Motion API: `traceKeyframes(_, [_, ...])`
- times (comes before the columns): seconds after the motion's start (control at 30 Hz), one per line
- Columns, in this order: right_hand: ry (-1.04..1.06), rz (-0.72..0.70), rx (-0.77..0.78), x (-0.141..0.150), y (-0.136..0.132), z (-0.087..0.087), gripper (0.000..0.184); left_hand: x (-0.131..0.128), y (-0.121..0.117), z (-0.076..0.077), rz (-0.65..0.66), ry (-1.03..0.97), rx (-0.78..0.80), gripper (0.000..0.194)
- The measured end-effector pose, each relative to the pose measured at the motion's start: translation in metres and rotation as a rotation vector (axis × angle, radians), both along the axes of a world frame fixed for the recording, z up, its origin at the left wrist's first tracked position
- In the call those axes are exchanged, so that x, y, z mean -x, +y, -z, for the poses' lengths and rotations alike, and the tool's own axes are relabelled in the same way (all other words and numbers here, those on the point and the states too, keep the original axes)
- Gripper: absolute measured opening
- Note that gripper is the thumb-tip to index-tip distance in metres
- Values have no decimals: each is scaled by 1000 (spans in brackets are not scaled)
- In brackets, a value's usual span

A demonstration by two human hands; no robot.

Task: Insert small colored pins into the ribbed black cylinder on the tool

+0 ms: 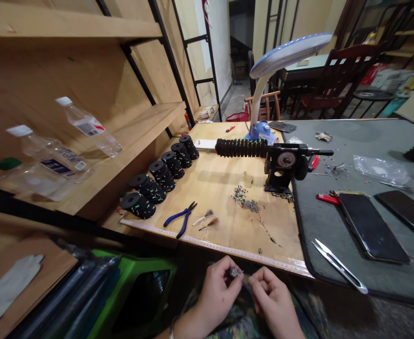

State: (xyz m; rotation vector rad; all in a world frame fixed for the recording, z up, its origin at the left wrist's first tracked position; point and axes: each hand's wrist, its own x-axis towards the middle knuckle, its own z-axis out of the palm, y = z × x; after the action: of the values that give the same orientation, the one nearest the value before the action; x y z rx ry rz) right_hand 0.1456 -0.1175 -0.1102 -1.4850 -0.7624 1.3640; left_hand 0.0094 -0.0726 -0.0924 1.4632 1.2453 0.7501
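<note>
Head view: left hand (218,288) is pinching a grey cluster (234,272) just off the table edge (228,248); right hand (271,294) is pressing thumb and finger together beside it, can't tell on what. Cluster's likely feeling light, stiff, slippery; fingertip hold at its sides.

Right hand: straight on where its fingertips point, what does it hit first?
Likely the left hand, near its fingertips and the small grey cluster held there; depth is hard to judge.
</note>
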Motion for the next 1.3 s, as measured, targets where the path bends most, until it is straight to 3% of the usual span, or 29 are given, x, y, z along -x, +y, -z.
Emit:
traceKeyframes(0.4, [13,-10,-22,0,-2,6,46,1,0,3,9,2,-11,11])
traceKeyframes(0.77, [58,-26,-2,1,2,2,51,2,-3,-1,94,153,-147,12])
traceKeyframes(1.07, [147,-68,19,1,6,4,53,1,-3,-6,146,214,-162,14])
traceKeyframes(1.3, [215,8,16,-2,8,2,52,2,-4,0,150,144,-126,10])
